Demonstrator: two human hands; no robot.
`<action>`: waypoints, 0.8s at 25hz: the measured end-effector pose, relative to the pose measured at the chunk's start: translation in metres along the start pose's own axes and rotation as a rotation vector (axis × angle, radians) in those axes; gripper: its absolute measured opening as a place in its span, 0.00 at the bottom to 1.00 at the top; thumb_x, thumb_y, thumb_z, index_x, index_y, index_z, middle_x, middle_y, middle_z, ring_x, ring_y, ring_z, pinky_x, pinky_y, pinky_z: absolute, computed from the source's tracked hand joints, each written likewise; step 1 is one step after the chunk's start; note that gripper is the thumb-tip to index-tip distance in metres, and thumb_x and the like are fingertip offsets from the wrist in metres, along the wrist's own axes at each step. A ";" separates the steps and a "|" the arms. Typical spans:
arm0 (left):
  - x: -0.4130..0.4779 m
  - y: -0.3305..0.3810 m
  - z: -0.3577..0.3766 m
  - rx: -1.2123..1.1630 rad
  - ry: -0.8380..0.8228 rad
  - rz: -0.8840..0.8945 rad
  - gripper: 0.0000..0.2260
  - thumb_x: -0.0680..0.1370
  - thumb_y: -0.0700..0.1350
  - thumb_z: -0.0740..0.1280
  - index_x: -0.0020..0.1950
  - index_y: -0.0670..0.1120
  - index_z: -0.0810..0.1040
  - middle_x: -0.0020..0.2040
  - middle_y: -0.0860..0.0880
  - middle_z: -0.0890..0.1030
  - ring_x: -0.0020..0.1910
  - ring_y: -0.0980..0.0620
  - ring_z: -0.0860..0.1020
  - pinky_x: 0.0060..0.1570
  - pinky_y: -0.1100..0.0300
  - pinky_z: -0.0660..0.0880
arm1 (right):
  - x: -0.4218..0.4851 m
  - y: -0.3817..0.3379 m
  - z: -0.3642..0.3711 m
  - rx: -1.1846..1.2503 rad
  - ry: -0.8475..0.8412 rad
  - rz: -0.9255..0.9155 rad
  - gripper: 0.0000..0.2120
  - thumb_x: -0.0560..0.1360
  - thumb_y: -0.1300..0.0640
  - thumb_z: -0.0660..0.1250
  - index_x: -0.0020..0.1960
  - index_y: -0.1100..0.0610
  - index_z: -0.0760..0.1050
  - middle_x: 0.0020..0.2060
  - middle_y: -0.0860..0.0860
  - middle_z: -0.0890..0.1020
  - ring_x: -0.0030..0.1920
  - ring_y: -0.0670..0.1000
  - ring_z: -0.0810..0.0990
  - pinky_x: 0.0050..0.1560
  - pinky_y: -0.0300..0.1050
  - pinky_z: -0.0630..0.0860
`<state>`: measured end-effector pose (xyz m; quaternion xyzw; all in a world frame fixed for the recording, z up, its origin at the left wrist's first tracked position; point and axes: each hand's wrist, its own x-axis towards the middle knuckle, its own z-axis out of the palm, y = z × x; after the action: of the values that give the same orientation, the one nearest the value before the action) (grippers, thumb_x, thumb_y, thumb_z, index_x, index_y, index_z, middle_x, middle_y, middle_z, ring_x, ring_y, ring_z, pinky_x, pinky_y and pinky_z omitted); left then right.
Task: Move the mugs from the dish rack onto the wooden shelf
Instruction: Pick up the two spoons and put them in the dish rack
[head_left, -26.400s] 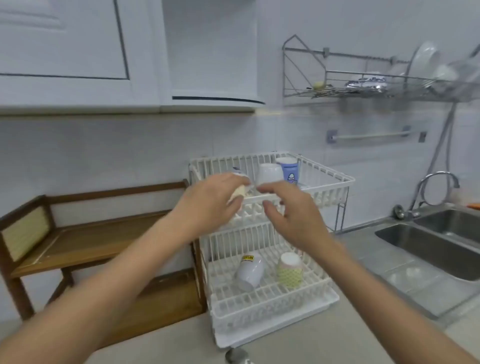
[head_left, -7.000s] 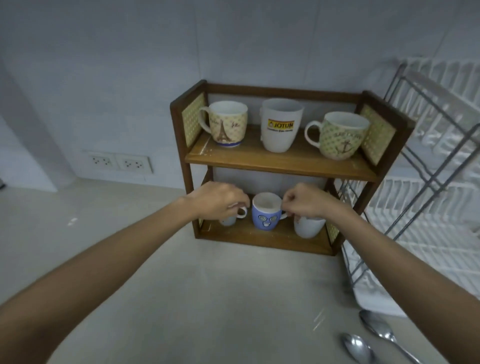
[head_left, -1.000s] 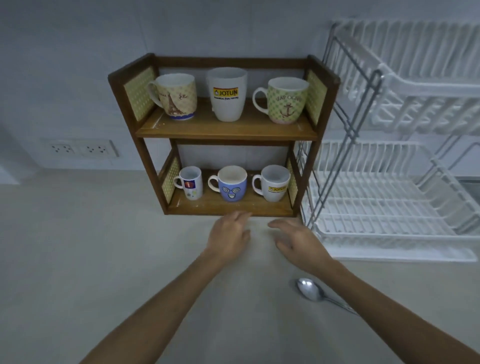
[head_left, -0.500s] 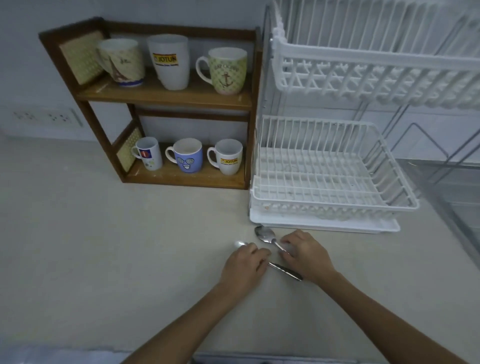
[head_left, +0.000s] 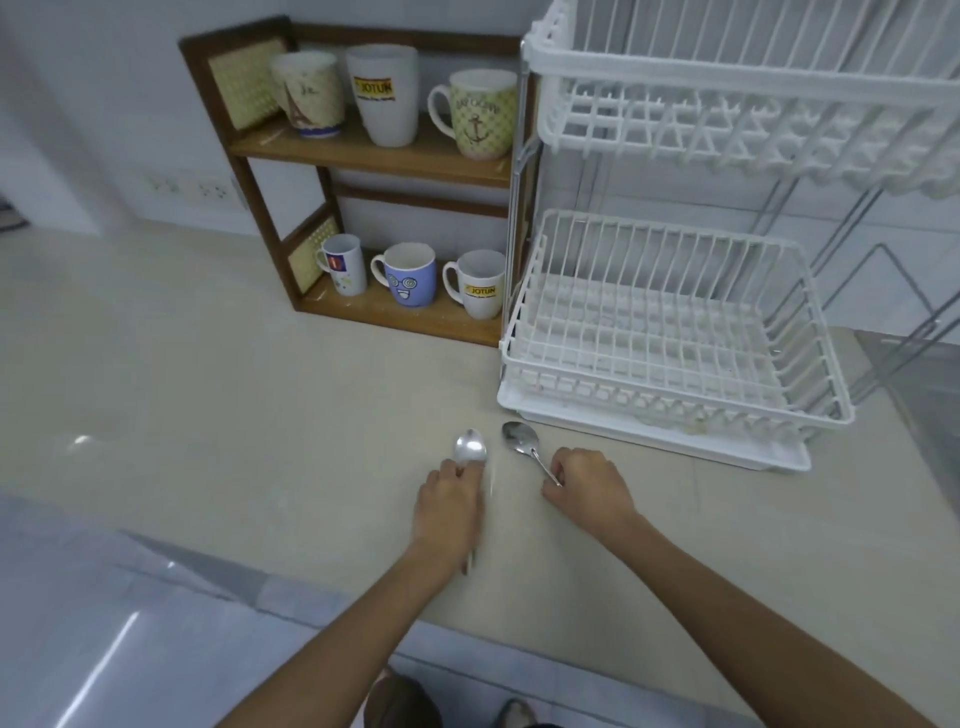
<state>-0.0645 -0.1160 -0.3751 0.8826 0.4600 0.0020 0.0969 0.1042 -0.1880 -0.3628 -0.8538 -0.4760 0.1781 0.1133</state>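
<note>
Dish rack (head_left: 670, 332) bare; six mugs upright on wooden shelf (head_left: 395, 161) beside it. Left hand (head_left: 452, 506), right hand (head_left: 587, 488): each grip holds a spoon (head_left: 470, 447) before the rack.

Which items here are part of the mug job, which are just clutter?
Job:
six ceramic mugs on the shelf
brown wooden two-tier shelf
white wire dish rack

Clutter:
two steel spoons, one in each hand's grip
white wall sockets

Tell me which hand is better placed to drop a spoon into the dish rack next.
Right. The right hand already grips a spoon and sits just in front of the dish rack. The left hand holds the other spoon farther from it.
</note>
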 end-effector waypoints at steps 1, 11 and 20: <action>0.000 0.000 -0.002 -0.056 0.004 -0.070 0.15 0.81 0.43 0.54 0.66 0.44 0.68 0.56 0.42 0.75 0.53 0.42 0.75 0.51 0.52 0.72 | 0.000 -0.002 -0.001 -0.026 0.000 0.003 0.08 0.72 0.57 0.63 0.46 0.61 0.76 0.44 0.57 0.80 0.45 0.60 0.78 0.40 0.46 0.72; 0.014 -0.002 -0.056 -1.169 -0.219 -0.339 0.11 0.74 0.40 0.71 0.54 0.41 0.73 0.40 0.46 0.79 0.35 0.51 0.77 0.41 0.60 0.78 | -0.011 -0.015 -0.047 0.459 0.078 -0.126 0.07 0.70 0.62 0.70 0.38 0.51 0.80 0.30 0.45 0.80 0.32 0.44 0.78 0.38 0.37 0.73; 0.075 0.056 -0.145 -1.522 -0.357 -0.035 0.05 0.79 0.42 0.65 0.45 0.46 0.80 0.41 0.52 0.79 0.37 0.59 0.76 0.36 0.72 0.77 | 0.030 0.021 -0.144 0.782 0.341 -0.037 0.07 0.72 0.61 0.72 0.38 0.51 0.81 0.35 0.53 0.82 0.35 0.50 0.82 0.33 0.41 0.79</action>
<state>0.0105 -0.0619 -0.2298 0.5528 0.3235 0.1734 0.7481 0.1940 -0.1770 -0.2449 -0.7549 -0.3624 0.1992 0.5090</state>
